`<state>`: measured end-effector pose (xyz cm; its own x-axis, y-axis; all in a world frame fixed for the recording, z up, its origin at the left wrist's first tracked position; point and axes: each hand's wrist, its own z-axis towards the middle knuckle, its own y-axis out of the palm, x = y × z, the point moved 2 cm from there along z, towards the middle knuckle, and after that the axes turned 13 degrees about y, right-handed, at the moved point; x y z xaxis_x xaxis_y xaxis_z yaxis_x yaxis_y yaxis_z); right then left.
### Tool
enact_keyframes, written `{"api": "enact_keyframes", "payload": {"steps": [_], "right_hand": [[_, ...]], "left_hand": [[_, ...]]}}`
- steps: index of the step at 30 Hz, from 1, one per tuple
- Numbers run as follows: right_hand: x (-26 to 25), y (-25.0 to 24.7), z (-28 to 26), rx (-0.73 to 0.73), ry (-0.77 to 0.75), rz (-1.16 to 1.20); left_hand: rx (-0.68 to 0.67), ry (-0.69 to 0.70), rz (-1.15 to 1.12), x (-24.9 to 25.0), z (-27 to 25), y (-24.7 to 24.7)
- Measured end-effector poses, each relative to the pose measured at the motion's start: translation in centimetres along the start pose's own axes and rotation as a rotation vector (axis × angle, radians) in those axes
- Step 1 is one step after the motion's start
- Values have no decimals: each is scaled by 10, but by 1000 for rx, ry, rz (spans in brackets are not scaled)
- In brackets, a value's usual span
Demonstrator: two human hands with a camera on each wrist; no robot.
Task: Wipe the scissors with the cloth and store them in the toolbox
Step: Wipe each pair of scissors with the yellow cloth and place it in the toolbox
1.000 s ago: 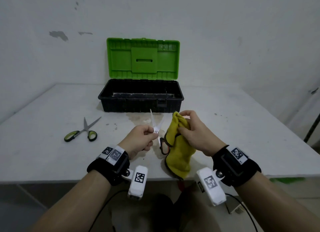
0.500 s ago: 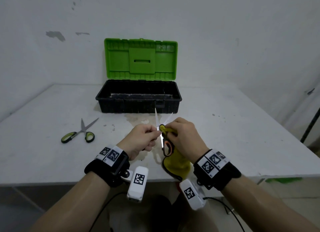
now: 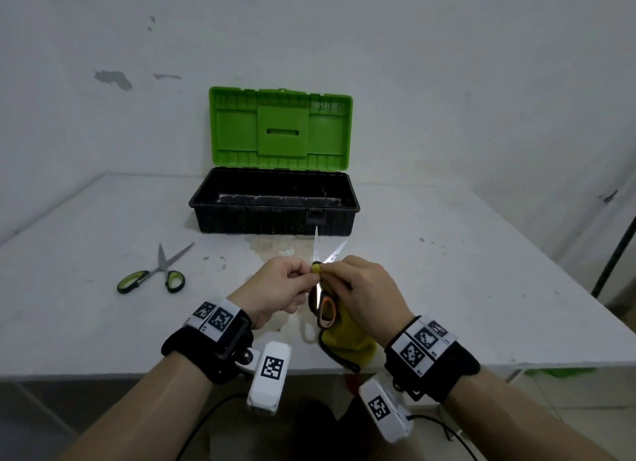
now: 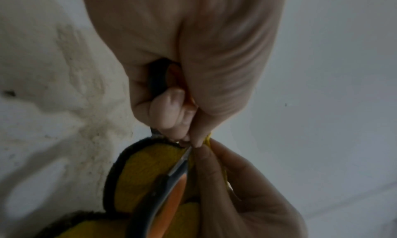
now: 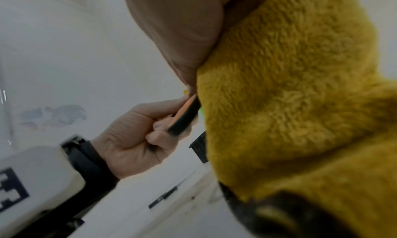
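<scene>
The wiping step is judged to be under way and not yet finished. A pair of steel-bladed scissors with orange-and-black handles (image 3: 321, 288) is held above the white tabletop (image 3: 447, 288), blades parted and pointing up towards the black plastic toolbox with the raised green lid (image 3: 273, 204). Nothing has been stored yet as far as can be seen: only a dark interior with a pale strip along its floor is visible in the toolbox. A second pair of scissors, grey-bladed with green-and-black handles (image 3: 155, 273), lies untouched on the tabletop to the left, well apart from the hands; it is presumably still to be wiped and stored too.

The left hand (image 3: 275, 288) is closed in a grip on the orange-handled scissors: in the left wrist view, one handle loop is enclosed by the curled fingers (image 4: 167, 109), and the fingertips pinch near the pivot. The second handle loop hangs free below the hands.

The right hand (image 3: 364, 292) holds a mustard-yellow fleecy cloth with a dark edging (image 3: 347, 340), a fold of which is pinched against the blades just above the pivot, touching the left fingertips. The rest of the cloth hangs below the palm down to the near edge of the tabletop.
</scene>
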<state>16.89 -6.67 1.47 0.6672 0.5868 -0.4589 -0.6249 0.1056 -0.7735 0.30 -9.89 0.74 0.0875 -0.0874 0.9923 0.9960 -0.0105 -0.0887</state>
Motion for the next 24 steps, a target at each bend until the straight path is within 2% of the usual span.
{"api": "enact_keyframes", "payload": {"steps": [4, 10, 13, 17, 21, 24], "right_hand": [[2, 0, 1, 14, -15, -111], [30, -24, 27, 118, 243, -55], [20, -31, 21, 136, 205, 6], [2, -19, 6, 8, 126, -87], [-5, -5, 1, -81, 40, -174], [-3, -6, 4, -78, 60, -173]], "left_hand": [[-25, 42, 87, 2, -2, -2], [-18, -26, 84, -1, -2, -4], [-5, -71, 30, -2, 0, -7], [12, -96, -22, -1, 3, -5], [-5, -74, -37, -1, 1, -2], [-22, -42, -8, -1, -1, -5]]}}
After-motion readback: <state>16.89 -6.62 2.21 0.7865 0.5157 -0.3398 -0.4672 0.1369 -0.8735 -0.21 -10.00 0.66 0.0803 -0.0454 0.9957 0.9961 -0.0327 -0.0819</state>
